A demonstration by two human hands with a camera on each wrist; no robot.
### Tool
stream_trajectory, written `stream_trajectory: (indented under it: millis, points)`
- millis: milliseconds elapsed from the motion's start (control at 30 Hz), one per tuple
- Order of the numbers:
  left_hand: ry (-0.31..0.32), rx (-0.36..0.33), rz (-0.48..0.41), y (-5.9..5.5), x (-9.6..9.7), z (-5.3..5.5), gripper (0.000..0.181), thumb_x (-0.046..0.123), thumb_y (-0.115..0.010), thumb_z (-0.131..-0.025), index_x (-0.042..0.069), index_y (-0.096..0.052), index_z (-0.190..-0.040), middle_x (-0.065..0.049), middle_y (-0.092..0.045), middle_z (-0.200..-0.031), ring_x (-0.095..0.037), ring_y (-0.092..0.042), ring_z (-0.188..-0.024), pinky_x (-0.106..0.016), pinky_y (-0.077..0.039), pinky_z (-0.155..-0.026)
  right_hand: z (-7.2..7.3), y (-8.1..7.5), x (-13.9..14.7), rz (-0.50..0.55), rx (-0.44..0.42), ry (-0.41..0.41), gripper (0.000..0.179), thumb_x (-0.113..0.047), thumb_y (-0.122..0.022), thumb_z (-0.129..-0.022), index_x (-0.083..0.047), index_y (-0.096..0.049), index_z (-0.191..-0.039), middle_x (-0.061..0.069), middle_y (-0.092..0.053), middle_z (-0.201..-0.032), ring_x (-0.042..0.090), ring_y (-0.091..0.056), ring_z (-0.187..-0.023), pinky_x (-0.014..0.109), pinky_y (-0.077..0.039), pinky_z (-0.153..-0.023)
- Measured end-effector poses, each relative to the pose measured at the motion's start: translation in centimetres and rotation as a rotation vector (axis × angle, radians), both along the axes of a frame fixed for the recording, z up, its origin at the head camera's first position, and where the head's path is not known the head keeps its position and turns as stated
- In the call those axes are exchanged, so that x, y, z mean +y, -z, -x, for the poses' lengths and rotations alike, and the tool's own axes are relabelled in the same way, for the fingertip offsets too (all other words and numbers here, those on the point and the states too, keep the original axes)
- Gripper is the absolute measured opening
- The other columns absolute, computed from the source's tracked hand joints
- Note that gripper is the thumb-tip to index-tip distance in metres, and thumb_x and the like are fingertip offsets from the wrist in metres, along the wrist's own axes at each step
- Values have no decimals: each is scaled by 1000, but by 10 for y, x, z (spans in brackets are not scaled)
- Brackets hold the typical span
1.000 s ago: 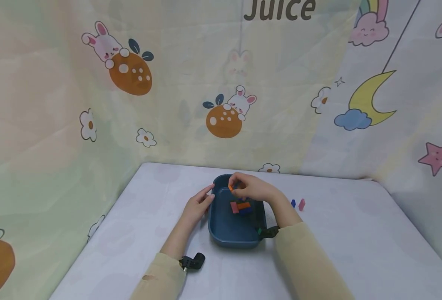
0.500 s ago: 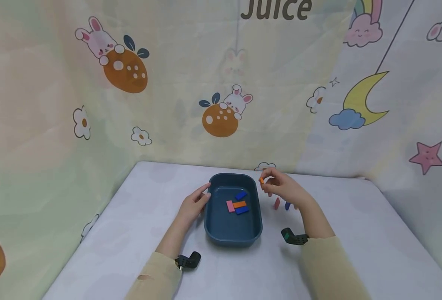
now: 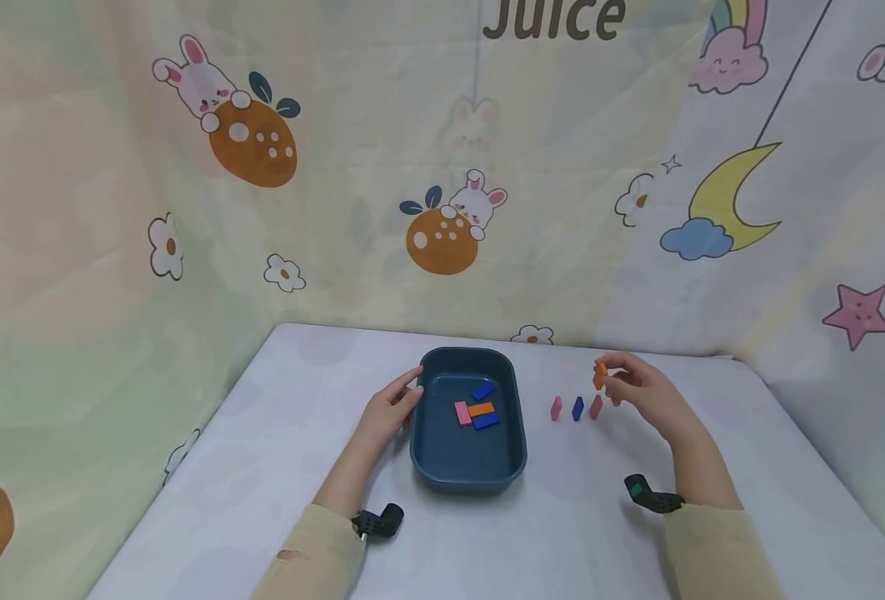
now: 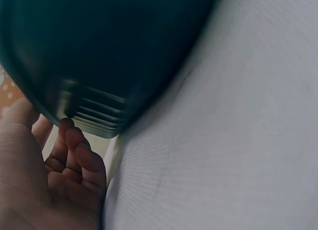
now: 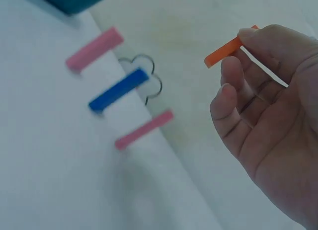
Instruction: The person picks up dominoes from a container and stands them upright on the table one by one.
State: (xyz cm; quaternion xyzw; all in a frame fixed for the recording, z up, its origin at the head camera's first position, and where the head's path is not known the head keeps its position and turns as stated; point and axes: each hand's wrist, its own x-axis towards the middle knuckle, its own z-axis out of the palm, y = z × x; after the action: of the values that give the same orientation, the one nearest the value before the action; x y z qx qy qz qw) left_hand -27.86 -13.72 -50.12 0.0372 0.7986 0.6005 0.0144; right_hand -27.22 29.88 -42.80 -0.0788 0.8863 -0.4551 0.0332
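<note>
In the head view my right hand (image 3: 645,396) pinches an orange domino (image 3: 600,375) between thumb and fingers, upright, behind the right end of a short row. That row stands on the table: a pink domino (image 3: 556,408), a blue domino (image 3: 577,408) and another pink domino (image 3: 596,407). The right wrist view shows the orange domino (image 5: 223,53) raised apart from the row. My left hand (image 3: 386,412) holds the dark blue tray (image 3: 468,483) at its left rim; the left wrist view shows curled fingertips (image 4: 89,158) against the tray's outer wall.
Inside the tray lie a pink domino (image 3: 462,413), an orange domino (image 3: 481,409) and two blue dominoes, one of them (image 3: 483,390) farther back. The white-covered table (image 3: 562,533) ends at a printed cloth backdrop (image 3: 352,208).
My right hand has carried the orange domino from over the tray rightward, past the standing row to its far end. My left hand stays at the tray's rim.
</note>
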Motion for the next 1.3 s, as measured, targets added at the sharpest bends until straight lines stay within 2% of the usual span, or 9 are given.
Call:
stream_trajectory:
  millis: [233,400,533,667,767,967,1100,1200,1300]
  points:
    - [-7,9,-2,-1,0,0,41,47,-61,-95,42,-56,-136,-4,-62,-92,-21,-55,-75,-30,-45,-65,-1,23,26,-27,-47,57,51,-43,-53,-101,-15,-44,-143,17,-58,-127,33,-60,-94,40,-44,-84]
    - [-11,5,-20,0,0,1,40,44,-61,-96,41,-57,-136,-5,-62,-92,-21,-55,-75,-31,-45,-64,0,38,34,-23,-83,83,50,-41,-56,-100,-16,-47,-142,15,-54,-133,26,-58,-95,32,-50,-78]
    - [-17,-1,-34,1,2,2,42,45,-62,-95,40,-56,-137,-6,-62,-94,-21,-54,-75,-30,-44,-64,2,45,35,-33,-115,106,48,-40,-57,-99,-18,-49,-141,15,-54,-134,22,-56,-96,28,-50,-74]
    - [-25,-12,-26,0,3,2,43,39,-60,-98,35,-55,-140,-8,-62,-95,-21,-53,-75,-31,-44,-64,4,50,35,-55,-139,112,46,-40,-57,-100,-19,-49,-140,15,-54,-133,23,-56,-98,28,-49,-75]
    - [-21,-21,-14,-7,5,-1,44,33,-59,-100,29,-53,-143,-11,-62,-96,-21,-53,-74,-31,-44,-64,5,53,37,-65,-144,111,45,-38,-57,-100,-19,-49,-140,14,-55,-132,23,-56,-97,28,-49,-76]
    - [-7,-12,-21,-28,8,-15,45,31,-58,-100,22,-53,-144,-14,-61,-96,-19,-52,-74,-30,-43,-64,5,58,39,-53,-131,108,44,-35,-60,-99,-15,-51,-137,15,-58,-125,21,-57,-94,27,-49,-75]
    - [-10,-14,-24,-12,5,-5,45,34,-59,-100,27,-52,-144,-11,-61,-95,-19,-53,-74,-30,-44,-64,5,59,38,-51,-121,100,45,-34,-61,-98,-13,-51,-137,15,-59,-121,21,-56,-93,27,-49,-74]
    - [-10,-16,-34,1,3,2,43,38,-60,-98,35,-54,-140,-8,-62,-95,-20,-54,-75,-31,-45,-65,4,59,38,-53,-115,95,46,-34,-62,-97,-13,-52,-137,15,-59,-119,20,-57,-92,27,-49,-75]
    - [-11,-5,-44,0,3,1,40,40,-61,-97,40,-57,-136,-8,-62,-94,-21,-54,-75,-30,-45,-64,3,59,38,-52,-116,91,47,-33,-62,-97,-13,-50,-138,15,-58,-122,20,-57,-92,28,-49,-76]
